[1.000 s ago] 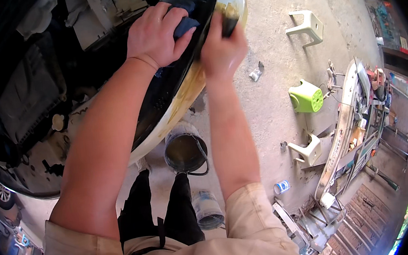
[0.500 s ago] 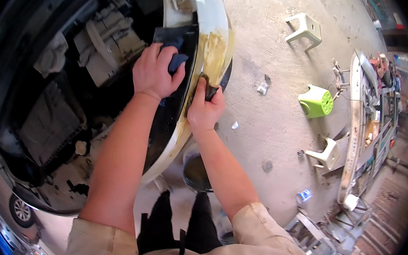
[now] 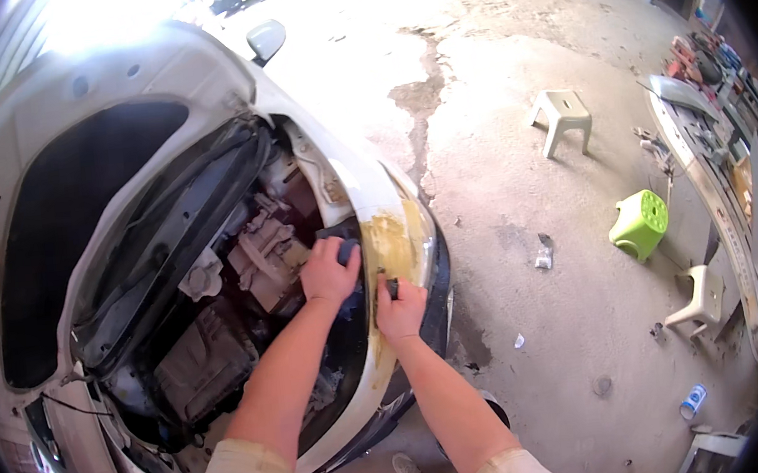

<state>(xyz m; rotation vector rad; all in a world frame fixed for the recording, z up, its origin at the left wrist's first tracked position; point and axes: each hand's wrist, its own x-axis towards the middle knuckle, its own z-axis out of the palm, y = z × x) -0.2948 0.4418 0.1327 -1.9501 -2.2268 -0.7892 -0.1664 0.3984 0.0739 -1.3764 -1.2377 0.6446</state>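
Observation:
A white car stands in front of me with its hood (image 3: 0, 182) raised. At the edge of the engine bay (image 3: 200, 363), my left hand (image 3: 331, 273) is closed on a dark blue, cloth-like piece (image 3: 345, 250). Just right of it, my right hand (image 3: 402, 311) grips a small dark piece (image 3: 392, 287) whose kind I cannot make out, pressed to the car's front corner. A smeared yellowish-tan patch (image 3: 390, 240), like body filler, covers the white panel beyond my right hand. The undersides of both held pieces are hidden.
To the right on the concrete floor stand a pale stool (image 3: 564, 118), a green stool (image 3: 641, 225) and another pale stool (image 3: 700, 299). A long bumper-like part (image 3: 714, 213) lies by piled tools and parts. A blue-and-white can (image 3: 692, 401) lies at the lower right.
My view has tilted up, bringing in the raised hood and more floor. Both hands remain at the car's front corner, each with its piece; the right fingers sit closer together.

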